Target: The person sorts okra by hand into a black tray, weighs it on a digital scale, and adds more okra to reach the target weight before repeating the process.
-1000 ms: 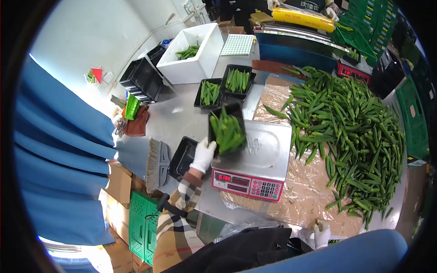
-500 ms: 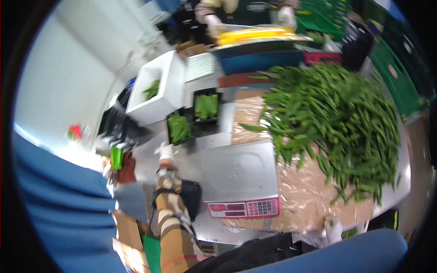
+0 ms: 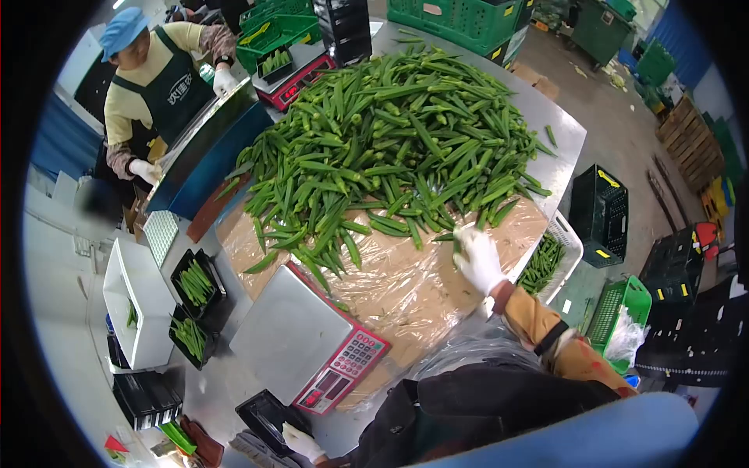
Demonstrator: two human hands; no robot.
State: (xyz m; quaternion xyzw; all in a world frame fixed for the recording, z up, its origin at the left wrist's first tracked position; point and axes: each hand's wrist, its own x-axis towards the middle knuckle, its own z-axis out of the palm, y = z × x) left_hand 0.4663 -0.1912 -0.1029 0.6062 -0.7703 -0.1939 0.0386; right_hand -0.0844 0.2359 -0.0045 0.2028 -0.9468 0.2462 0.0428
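A large heap of green okra (image 3: 390, 132) covers the far part of the table. At its near edge my right hand (image 3: 478, 261), in a white glove, has its fingers curled around an okra pod (image 3: 456, 245), partly hidden by them. My left hand (image 3: 303, 443), also gloved, grips the edge of an empty black tray (image 3: 269, 417) at the table's near side; some of its fingers are out of sight. Between my hands lies a scale (image 3: 292, 327) with a bare metal pan and a red-rimmed keypad. Two black trays (image 3: 195, 282) hold okra beyond it.
A white foam box (image 3: 140, 304) stands at the left, with stacked black trays (image 3: 147, 398) nearer me. Across a blue-sided partition (image 3: 211, 168), a co-worker (image 3: 168, 86) works beside another scale (image 3: 296, 82). To my right are a white basket of okra (image 3: 573, 242) and crates (image 3: 599, 214).
The view has turned right. My left hand has drawn back from beside the filled trays to the empty black tray. My right hand has moved from the table's near edge to the okra.
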